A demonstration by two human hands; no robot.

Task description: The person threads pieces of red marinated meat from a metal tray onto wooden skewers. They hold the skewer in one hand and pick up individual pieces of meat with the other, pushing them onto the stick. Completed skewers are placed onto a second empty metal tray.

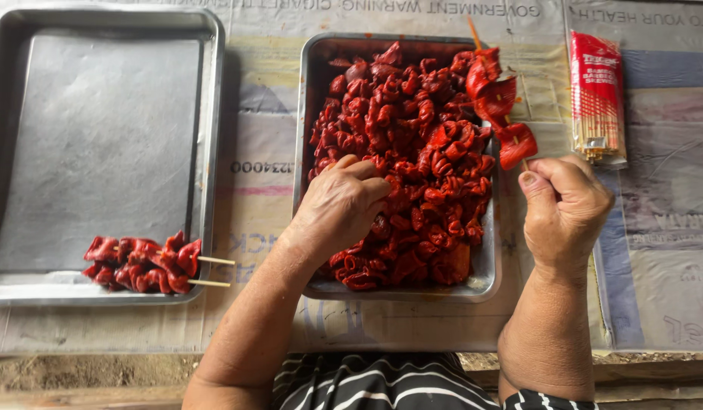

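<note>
A metal tray [312,114] in the middle is heaped with red marinated meat pieces [419,137]. My left hand [340,205] reaches into the heap, fingers curled on the pieces; whether it grips one is unclear. My right hand [564,209] is closed on a thin bamboo skewer [473,32], held upright at the tray's right edge. Three red pieces [497,99] are threaded on that skewer.
A larger metal tray [101,144] lies at the left, with two finished skewers [143,264] in its near corner. A red packet of bamboo skewers [596,95] lies at the far right. Printed plastic sheeting [253,197] covers the table.
</note>
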